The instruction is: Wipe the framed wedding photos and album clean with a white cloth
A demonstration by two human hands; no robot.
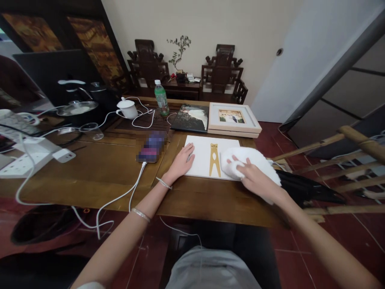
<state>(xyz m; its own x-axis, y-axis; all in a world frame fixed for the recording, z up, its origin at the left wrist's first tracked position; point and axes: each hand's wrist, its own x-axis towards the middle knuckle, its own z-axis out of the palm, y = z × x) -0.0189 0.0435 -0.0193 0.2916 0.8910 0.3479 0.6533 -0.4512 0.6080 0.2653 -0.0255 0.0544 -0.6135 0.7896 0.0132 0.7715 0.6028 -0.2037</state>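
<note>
A white rectangular panel (198, 156) lies flat on the wooden table, with a gold long-legged figure (214, 154) in its middle. My left hand (181, 161) rests on the panel's left edge, fingers stretched out and holding nothing. On the right side, my right hand (251, 174) is closed on a fluffy white cloth (255, 158). The cloth covers the panel's right part and spreads past its edge. Some fingertips of the right hand show through folds of the cloth; the rest of its grip is hidden.
Behind the panel lie a dark photo print (189, 118) and a white picture frame (237, 120). A plugged-in phone (152, 146), bottle (161, 98), lidded cup (127, 108) and power strip (28, 162) stand left. Cables hang over the table's front edge. A bamboo rack (361, 146) stands right.
</note>
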